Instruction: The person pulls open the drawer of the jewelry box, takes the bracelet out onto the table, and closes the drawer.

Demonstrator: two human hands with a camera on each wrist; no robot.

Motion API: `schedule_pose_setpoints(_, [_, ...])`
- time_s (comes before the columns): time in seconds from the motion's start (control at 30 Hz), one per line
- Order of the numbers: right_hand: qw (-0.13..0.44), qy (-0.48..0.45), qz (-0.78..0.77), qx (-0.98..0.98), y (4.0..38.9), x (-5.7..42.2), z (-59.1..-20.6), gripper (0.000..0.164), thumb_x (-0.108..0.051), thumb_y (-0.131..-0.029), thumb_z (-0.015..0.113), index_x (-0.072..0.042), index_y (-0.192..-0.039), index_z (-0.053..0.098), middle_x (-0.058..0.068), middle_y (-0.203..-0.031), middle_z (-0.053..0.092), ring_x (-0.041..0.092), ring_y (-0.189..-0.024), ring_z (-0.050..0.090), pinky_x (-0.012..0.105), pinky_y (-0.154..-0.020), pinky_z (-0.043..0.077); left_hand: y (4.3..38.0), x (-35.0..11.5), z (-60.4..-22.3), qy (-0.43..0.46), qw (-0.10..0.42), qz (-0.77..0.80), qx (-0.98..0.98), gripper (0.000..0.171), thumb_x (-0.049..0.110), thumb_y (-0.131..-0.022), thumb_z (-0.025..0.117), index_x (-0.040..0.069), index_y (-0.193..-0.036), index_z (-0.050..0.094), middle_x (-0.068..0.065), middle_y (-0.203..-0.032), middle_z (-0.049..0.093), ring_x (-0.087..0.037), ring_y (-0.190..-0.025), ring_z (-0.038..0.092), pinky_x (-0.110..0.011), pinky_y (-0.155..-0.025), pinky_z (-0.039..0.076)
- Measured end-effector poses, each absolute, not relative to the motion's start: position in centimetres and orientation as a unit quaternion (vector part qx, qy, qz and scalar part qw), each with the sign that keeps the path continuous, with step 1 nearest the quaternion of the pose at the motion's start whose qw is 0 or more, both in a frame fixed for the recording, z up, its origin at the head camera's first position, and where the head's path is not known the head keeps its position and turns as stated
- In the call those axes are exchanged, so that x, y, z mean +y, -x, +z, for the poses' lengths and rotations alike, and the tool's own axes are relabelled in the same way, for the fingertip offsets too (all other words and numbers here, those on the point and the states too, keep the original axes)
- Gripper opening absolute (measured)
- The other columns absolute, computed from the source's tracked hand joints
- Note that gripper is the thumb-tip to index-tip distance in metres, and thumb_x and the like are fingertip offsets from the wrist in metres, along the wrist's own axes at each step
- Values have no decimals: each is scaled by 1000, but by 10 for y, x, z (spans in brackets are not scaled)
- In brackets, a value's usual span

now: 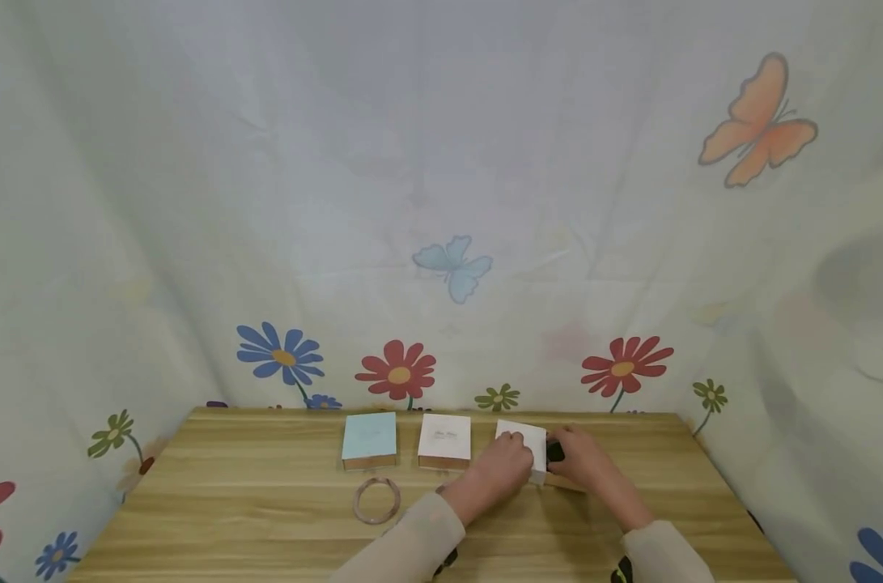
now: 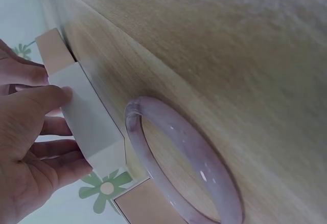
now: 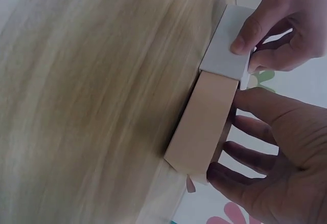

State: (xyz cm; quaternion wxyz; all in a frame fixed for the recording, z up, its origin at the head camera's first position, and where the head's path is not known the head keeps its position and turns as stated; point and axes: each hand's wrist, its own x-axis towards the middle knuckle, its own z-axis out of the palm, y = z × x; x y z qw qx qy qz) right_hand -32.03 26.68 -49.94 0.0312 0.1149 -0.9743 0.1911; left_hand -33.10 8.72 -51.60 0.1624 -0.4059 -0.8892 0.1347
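At the right, my left hand (image 1: 494,471) grips the white outer sleeve (image 3: 225,45) of a small drawer-style box, thumb on its near side and fingers over the far side. The tan inner drawer (image 3: 203,116) sticks partly out of the sleeve toward the right. My right hand (image 1: 585,461) holds this drawer, its fingertips curled over the upper edge in the right wrist view. A black patch (image 1: 554,452) shows at the drawer's opening, mostly hidden by the fingers. A glossy pinkish-mauve bangle (image 2: 179,132) lies on the table, left of my left forearm.
Left of the held box, a white box (image 1: 444,437) and a light blue box (image 1: 369,436) stand in a row toward the back of the wood-grain table (image 1: 266,502). Behind the table hangs a pale curtain (image 1: 339,202) printed with flowers and butterflies.
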Motion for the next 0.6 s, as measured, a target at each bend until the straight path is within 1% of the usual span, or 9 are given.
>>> schedule_pose_setpoints(0.2, [22, -117, 193, -974, 326, 267, -500, 40, -9, -79, 87, 4, -112, 69, 18, -105, 59, 32, -94, 60, 50, -85, 53, 333, 87, -518, 412, 180, 139, -883, 21, 31, -97, 68, 17, -83, 74, 1, -83, 64, -12, -79, 58, -25, -77, 51])
schedule_pose_setpoints(0.3, [20, -118, 184, -976, 328, 266, -500, 43, -10, -78, 87, 6, -114, 69, 18, -103, 58, 30, -91, 59, 49, -84, 53, 332, 86, -518, 415, 191, 142, -878, 21, 29, -97, 67, 18, -81, 74, 2, -81, 64, -12, -78, 57, -25, -77, 50])
schedule_pose_setpoints(0.4, [20, -125, 171, -977, 329, 266, -501, 44, -10, -78, 87, 7, -115, 70, 19, -102, 61, 32, -93, 60, 50, -84, 53, 332, 86, -518, 418, 201, 145, -874, 21, 28, -97, 68, 18, -79, 74, 3, -80, 64, -11, -77, 57, -24, -76, 50])
schedule_pose_setpoints(0.5, [20, -139, 158, -977, 333, 267, -501, 44, -11, -78, 87, 7, -115, 71, 19, -104, 63, 35, -96, 61, 50, -87, 53, 334, 85, -518, 415, 200, 143, -876, 21, 28, -97, 67, 18, -80, 74, 2, -80, 63, -12, -78, 58, -25, -76, 51])
schedule_pose_setpoints(0.6, [3, -145, 150, -978, 337, 268, -498, 45, -14, -79, 87, 7, -115, 71, 19, -108, 66, 36, -100, 63, 51, -90, 53, 336, 85, -518, 414, 197, 139, -878, 21, 27, -97, 67, 18, -80, 74, 2, -81, 64, -12, -77, 58, -25, -76, 51])
